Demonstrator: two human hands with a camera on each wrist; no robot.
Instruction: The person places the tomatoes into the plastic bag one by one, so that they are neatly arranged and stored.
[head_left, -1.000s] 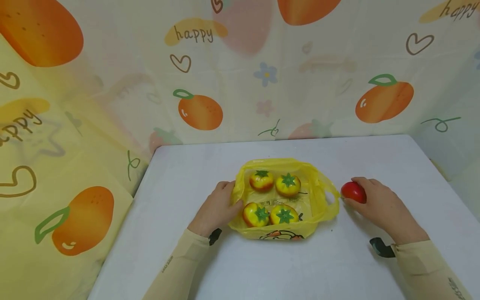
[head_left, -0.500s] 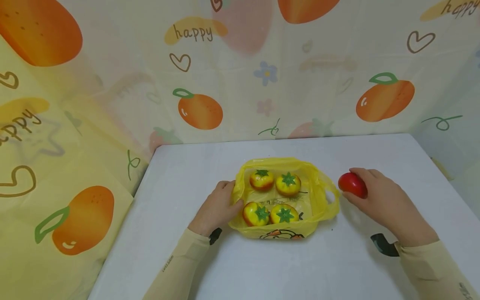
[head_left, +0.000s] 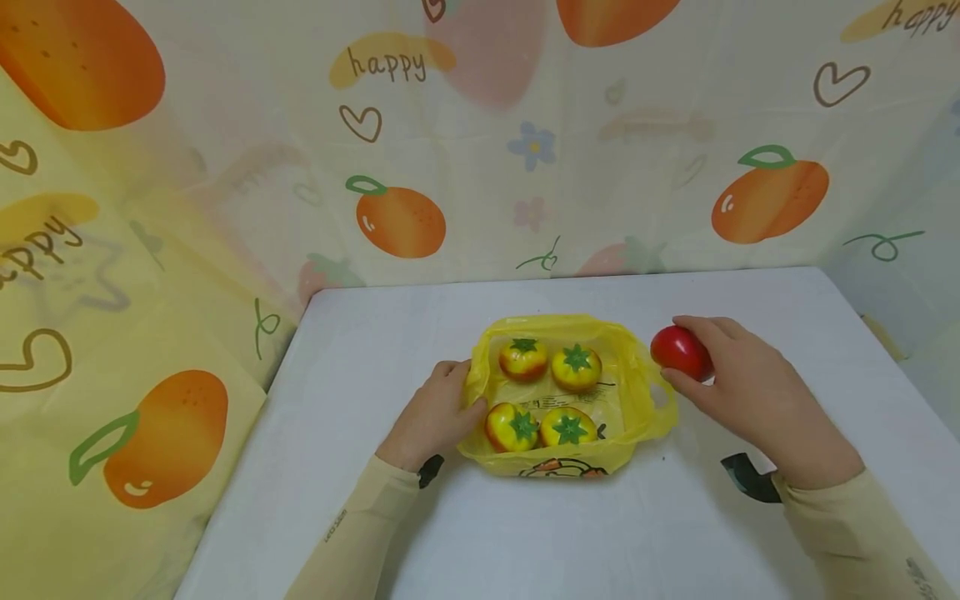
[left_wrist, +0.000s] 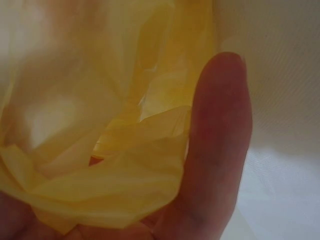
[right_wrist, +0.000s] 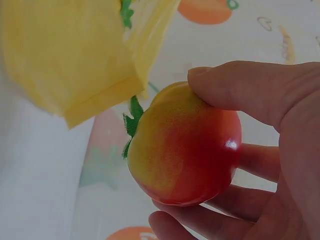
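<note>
A yellow plastic bag [head_left: 637,400] lies spread wide on the table in the head view, its mouth facing up. Inside are several yellow-and-red artificial tomatoes [head_left: 577,369] with green star-shaped leaves. My left hand [head_left: 435,417] holds the bag's left rim; in the left wrist view the thumb [left_wrist: 220,135] lies along the yellow plastic, with the other fingers mostly behind it. Just right of the bag, my right hand [head_left: 757,392] grips another tomato [head_left: 682,352], raised above the table. The right wrist view shows that tomato's yellow side and green leaves pointing towards the bag.
The white table [head_left: 555,542] extends around the bag, with its back edge against a fruit-printed curtain [head_left: 465,150]. A yellow side cloth [head_left: 150,333] hangs at the left. One loop handle of the bag [head_left: 662,396] sticks out to the right, below the held tomato.
My right hand has lifted the tomato and carried it left and away from me, up to the bag's right rim. The left hand and the bag have stayed in place.
</note>
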